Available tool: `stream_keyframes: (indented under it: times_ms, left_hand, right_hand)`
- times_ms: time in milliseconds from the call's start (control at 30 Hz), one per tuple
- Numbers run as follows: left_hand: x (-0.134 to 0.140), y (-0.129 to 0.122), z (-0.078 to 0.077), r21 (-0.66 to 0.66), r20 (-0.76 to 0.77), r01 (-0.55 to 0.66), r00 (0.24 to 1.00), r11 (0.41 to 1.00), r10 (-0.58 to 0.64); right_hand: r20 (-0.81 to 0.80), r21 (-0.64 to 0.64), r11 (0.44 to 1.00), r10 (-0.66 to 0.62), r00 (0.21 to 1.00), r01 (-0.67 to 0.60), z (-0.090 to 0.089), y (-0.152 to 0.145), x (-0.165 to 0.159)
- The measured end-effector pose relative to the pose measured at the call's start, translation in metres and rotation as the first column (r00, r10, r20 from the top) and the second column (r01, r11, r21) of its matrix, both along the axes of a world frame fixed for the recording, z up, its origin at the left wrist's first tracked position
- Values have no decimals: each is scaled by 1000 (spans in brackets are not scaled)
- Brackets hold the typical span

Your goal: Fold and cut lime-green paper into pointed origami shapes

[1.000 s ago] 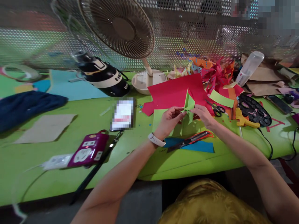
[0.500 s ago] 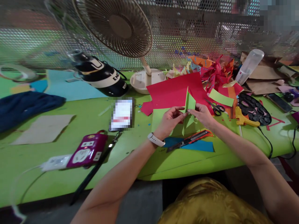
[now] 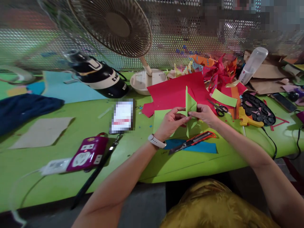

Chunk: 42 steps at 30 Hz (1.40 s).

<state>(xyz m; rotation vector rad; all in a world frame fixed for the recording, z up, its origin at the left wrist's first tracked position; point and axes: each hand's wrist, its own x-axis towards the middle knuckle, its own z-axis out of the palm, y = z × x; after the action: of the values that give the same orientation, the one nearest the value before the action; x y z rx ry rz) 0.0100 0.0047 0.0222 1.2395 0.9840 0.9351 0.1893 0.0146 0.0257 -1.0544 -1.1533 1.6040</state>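
Observation:
Between my two hands stands a folded piece of light green paper (image 3: pixel 190 99), with a pointed top and a lower tip hanging down. My left hand (image 3: pixel 171 121) pinches it from the left, a white band around that wrist. From the right, my right hand (image 3: pixel 206 115) grips the same paper, thumb against the fold. Behind and beneath lie a red paper sheet (image 3: pixel 171 91) and a light green sheet (image 3: pixel 159 117). Just below my hands, an orange and black box cutter (image 3: pixel 193 142) rests on a blue paper strip (image 3: pixel 206 148).
Scissors (image 3: pixel 219 109), a yellow glue gun (image 3: pixel 249 118) and a black palette (image 3: pixel 258 110) lie to the right. A fan (image 3: pixel 142 82) and black bottle (image 3: pixel 104 79) stand behind. Leftward are a phone (image 3: pixel 122 117), a purple power strip (image 3: pixel 87 152) and a navy cloth (image 3: pixel 28 107).
The folded green paper has turned slightly in my fingers, its fold now more upright. Both hands keep hold of it. The whole view has shifted a little.

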Motion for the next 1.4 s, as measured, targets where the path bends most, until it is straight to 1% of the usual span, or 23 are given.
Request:
stream_keyframes:
  times_ms: [100,267,533,733,900,1000,1100,1233,1400]
  left_hand:
    - [0,-1,1,-11,3,3,1000,1000,-3]
    - [0,-1,-1,7,-7,18,1000,1000,-18]
    - [0,-1,-1,7,-26,26,999,1000,-26]
    - [-1,1,-2,-26,-18,40,999,999,-40]
    - [-1,1,0,-33,-31,42,999,999,-43]
    - [-1,1,1,-42,-28,27,999,999,-28]
    - [-1,1,0,-45,-32,22,999,999,-23]
    - [-2,2,-2,-43,-40,24,999,999,-25]
    - [-2,3,-3,-26,-69,76,995,997,-78]
  right_hand:
    - [11,1,1000,20,1000,-20,-1,1,1]
    - [9,13,998,55,998,-55,0,0,1]
    - [-28,-46,993,108,994,-109,4,2,3]
    - [-5,-71,988,140,990,-140,4,2,4]
    - [12,-53,986,156,988,-156,4,3,5]
    - [54,-28,985,174,983,-173,3,4,7]
    - [109,-10,989,149,983,-149,3,5,8]
    - [144,-2,995,98,985,-99,5,3,6]
    - [148,25,995,91,985,-95,9,-1,1]
